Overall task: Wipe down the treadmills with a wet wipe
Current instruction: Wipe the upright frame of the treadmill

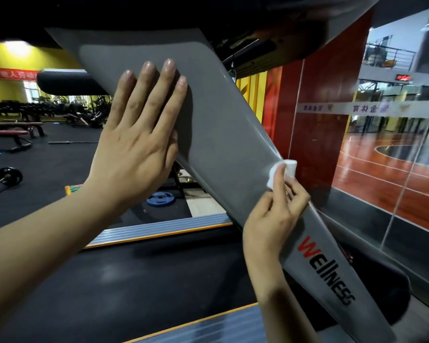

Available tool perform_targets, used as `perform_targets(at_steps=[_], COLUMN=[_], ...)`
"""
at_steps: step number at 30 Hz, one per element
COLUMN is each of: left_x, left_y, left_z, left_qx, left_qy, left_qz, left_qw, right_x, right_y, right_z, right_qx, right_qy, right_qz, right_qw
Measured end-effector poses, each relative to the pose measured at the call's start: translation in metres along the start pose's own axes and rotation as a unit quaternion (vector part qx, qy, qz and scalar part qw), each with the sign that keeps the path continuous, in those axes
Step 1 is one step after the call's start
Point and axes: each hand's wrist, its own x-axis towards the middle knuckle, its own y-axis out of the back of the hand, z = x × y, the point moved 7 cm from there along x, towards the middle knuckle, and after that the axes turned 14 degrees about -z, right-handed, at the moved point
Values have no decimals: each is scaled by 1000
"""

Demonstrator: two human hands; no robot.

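Left hand point(136, 134): fingers straight, flat on the grey treadmill post point(223, 134), likely bracing it.
Right hand point(275, 209): pinches the wet wipe point(281, 173) against the post's edge to rub it.

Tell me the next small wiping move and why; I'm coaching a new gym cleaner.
Probably slide the folded white wet wipe down the slanted grey plastic treadmill upright toward the red-and-black WELLNESS lettering. The right hand pinches the wipe against the upright's right edge, above the lettering, while the left hand lies flat on the panel higher up, bracing it.
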Motion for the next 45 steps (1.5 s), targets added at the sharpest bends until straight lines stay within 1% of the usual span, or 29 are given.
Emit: perform_targets(at_steps=[3, 5, 7, 8, 9, 12, 14, 15, 16, 18, 21, 23, 25, 27, 29, 30, 32, 34, 35, 36, 37, 39, 40, 42, 44, 45], left_x=[0, -1, -2, -3, -4, -12, -17, -18, -19, -19, -19, -19, -20, -20, -21, -20, -20, -19, -19, -20, -19, -18, -18, -19, -23, -25], left_y=[0, 0, 0, -1, -3, -11, -17, -19, -20, -22, -21, -19, -18, -19, -21, -20, -20, -20, -21, -22, -23, -25, -26, -30, -33, -35], left_z=[1, 2, 4, 7, 10, 27, 37, 40, 43, 44, 42, 40, 40, 40, 40, 41, 43, 46, 48, 50, 51, 56, 60, 70, 79, 83], left_qx=[1, -4, -14, -16, -15, 0, 2, -2, -4, -8, -18, -26, -29, -25, -23, -24, -27, -28, -30, -32, -36, -44, -46, -48, -53, -58], left_qy=[3, 6, 3, -5, -19, -77, -94, -95, -95, -93, -107, -111, -113, -112, -112, -110, -106, -98, -93, -89, -88, -101, -116, -146, -156, -155], left_qz=[4, 9, 12, 10, 3, -27, -34, -34, -32, -29, -37, -43, -46, -45, -41, -37, -33, -32, -31, -30, -30, -29, -31, -40, -40, -39], left_qw=[1000, 1000, 1000, 1000, 1000, 997, 995, 995, 995, 995, 993, 993, 992, 992, 993, 993, 993, 994, 995, 995, 995, 994, 992, 987, 985, 985], right_x=[21, 24, 21, 17, 10, -27, -45, -47, -45, -37, -43, -56, -64, -66, -69, -71, -74, -77, -74, -68, -58, -30, -17, -2, -2, -6], right_y=[-26, -41, -41, -35, -26, 4, 12, 12, 8, -12, -50, -62, -57, -44, -26, -17, 5, 24, 29, 28, 23, 6, -3, -19, -21, -18], right_z=[-56, -90, -87, -70, -46, 29, 48, 45, 34, -5, -70, -81, -67, -47, -26, -9, 37, 72, 79, 75, 64, 26, 3, -33, -44, -34], right_qx=[8, -13, -36, -41, -42, -15, 4, 11, 22, 46, 47, 20, -17, -44, -70, -75, -63, -55, -56, -56, -50, -17, -4, -11, -30, -39], right_qy=[70, 124, 140, 125, 92, -52, -108, -114, -105, -48, 68, 108, 117, 89, 44, 13, -83, -168, -188, -188, -169, -92, -53, 14, 55, 57], right_qz=[-32, -59, -58, -44, -25, 22, 30, 32, 34, 11, -86, -116, -103, -83, -66, -53, -21, 6, 12, 13, 12, 3, -7, -36, -63, -69], right_qw=[997, 990, 988, 990, 995, 998, 994, 993, 994, 998, 993, 987, 988, 992, 994, 996, 994, 984, 981, 980, 984, 996, 999, 999, 996, 995])
